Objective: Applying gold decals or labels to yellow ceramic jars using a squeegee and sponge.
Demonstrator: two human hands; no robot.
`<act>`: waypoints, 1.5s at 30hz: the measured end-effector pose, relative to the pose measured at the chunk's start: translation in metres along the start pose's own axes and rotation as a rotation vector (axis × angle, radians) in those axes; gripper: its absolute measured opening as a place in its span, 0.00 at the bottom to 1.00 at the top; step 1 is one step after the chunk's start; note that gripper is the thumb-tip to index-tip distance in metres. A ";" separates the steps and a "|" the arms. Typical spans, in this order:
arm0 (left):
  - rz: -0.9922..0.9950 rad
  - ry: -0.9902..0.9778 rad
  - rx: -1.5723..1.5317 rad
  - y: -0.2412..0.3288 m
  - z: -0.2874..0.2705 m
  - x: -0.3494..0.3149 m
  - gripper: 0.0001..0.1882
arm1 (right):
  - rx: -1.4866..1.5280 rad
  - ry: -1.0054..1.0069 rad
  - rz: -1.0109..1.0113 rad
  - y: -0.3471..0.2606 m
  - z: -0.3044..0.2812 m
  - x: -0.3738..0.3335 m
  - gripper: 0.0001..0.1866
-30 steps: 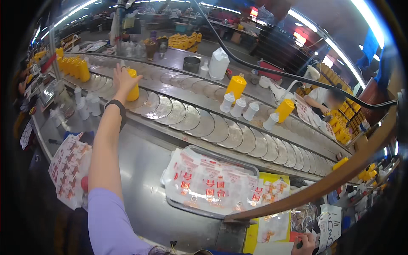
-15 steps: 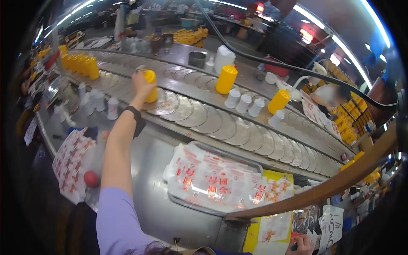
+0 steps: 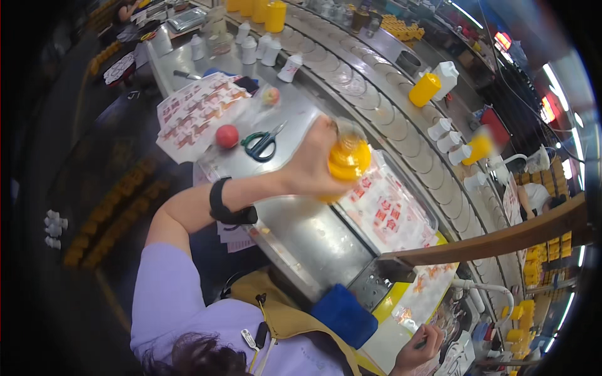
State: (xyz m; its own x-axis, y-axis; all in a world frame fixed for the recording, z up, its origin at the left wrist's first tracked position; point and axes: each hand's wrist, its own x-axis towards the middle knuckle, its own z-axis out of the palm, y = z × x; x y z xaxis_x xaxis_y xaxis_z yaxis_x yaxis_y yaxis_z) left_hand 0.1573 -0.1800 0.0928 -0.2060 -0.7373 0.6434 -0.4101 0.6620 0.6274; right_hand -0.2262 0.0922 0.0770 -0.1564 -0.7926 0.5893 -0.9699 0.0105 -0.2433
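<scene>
My left hand (image 3: 318,156), with a dark band on its wrist, is closed around a yellow bottle (image 3: 350,159) above the metal worktop (image 3: 282,235). The bottle's rounded top faces up, and its lower part is hidden by my fingers. Below and beyond it lie white decal sheets with red print (image 3: 389,210) on a tray. At the lower right, my right hand (image 3: 421,348) has its fingers curled beside a yellow board (image 3: 390,299) bearing more decal sheets. Something small and dark shows between those fingers, too small to name.
Scissors with green handles (image 3: 259,148), a red ball-shaped thing (image 3: 227,136) and printed sheets (image 3: 191,116) lie left of my hand. White bottles (image 3: 290,67) stand behind them. A conveyor of round plates (image 3: 401,135) runs past. A wooden bar (image 3: 489,241) crosses the right side; a blue cloth (image 3: 345,315) lies near me.
My left hand has lifted the yellow bottle off the conveyor and brought it over the worktop toward me. The view has turned left, bringing the scissors into sight.
</scene>
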 end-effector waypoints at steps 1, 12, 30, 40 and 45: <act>-0.032 -0.061 -0.060 0.010 0.003 -0.020 0.36 | 0.076 -0.006 -0.037 -0.005 0.003 0.000 0.03; -0.010 -0.307 -0.042 0.031 0.041 -0.102 0.40 | 0.212 -0.001 -0.082 -0.047 0.010 -0.005 0.01; -0.587 0.312 0.546 -0.216 -0.126 -0.071 0.16 | 0.266 -0.076 -0.112 -0.070 0.022 0.016 0.01; -0.568 0.306 0.280 -0.199 -0.018 -0.041 0.10 | 0.292 -0.131 -0.014 -0.081 0.028 0.008 0.02; -0.544 -0.012 0.389 -0.154 -0.015 -0.046 0.16 | 0.280 -0.109 -0.055 -0.076 0.028 0.006 0.01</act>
State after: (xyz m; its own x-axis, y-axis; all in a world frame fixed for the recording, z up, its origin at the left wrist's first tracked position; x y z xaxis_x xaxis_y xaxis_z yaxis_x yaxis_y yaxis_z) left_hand 0.2429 -0.2463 -0.0272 0.1118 -0.9555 0.2732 -0.7485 0.0999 0.6556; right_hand -0.1483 0.0697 0.0777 -0.0698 -0.8482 0.5251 -0.8848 -0.1905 -0.4252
